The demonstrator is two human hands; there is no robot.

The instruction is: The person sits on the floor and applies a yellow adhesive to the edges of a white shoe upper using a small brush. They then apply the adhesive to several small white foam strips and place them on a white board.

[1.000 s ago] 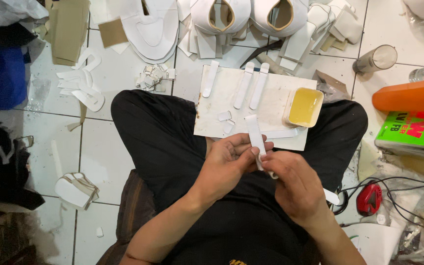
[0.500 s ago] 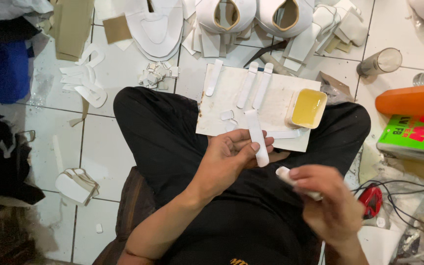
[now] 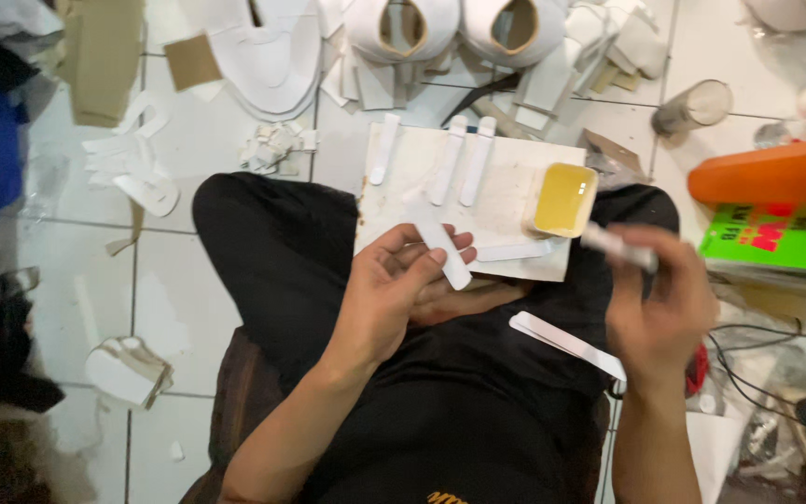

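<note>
My left hand (image 3: 389, 294): palm up over lap, fingers curled, clamped on white strip (image 3: 442, 245). My right hand (image 3: 660, 313): raised at 3 o'clock of strip, fingers pinched on thin brush-like tool (image 3: 616, 246), blurred. Yellow glue tray (image 3: 563, 199) at 1 o'clock, on white board (image 3: 506, 187). Green package (image 3: 776, 238), orange bottle (image 3: 767, 173) at 3 o'clock. Loose white strip (image 3: 562, 341) on lap.

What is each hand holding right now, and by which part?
Left hand pinches a white strip by its lower end; right hand grips a small brush by its handle.
</note>
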